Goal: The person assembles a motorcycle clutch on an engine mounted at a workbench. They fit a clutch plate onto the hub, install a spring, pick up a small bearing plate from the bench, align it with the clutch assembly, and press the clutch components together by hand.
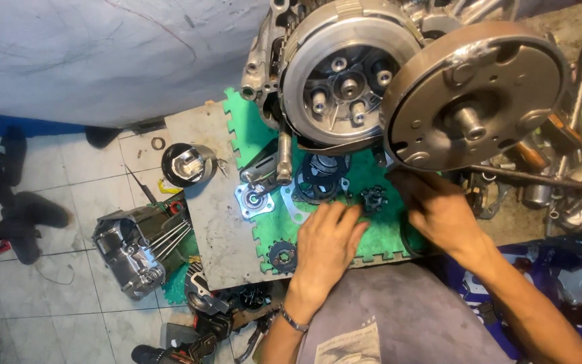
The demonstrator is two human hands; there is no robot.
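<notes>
I am resting my left hand [328,239], fingers spread flat, on the green foam mat [250,125] with the toothed black gear [374,199] at its one o'clock, while my right hand [439,209], fingers curled loosely and gripping nothing, is lying beneath the round grey metal disc [473,101].

Left hand [328,239] palm down, fingers [335,214] loosely extended fwd, slightly spread, wrist straight w/ band behind knuckles. Right hand [439,205] palm down too, fingers [404,180] curled, tips pointing up-left, beyond left fingertips. Both forearms bare, angled in from bottom edge, hands just beside each other, not touching.
</notes>
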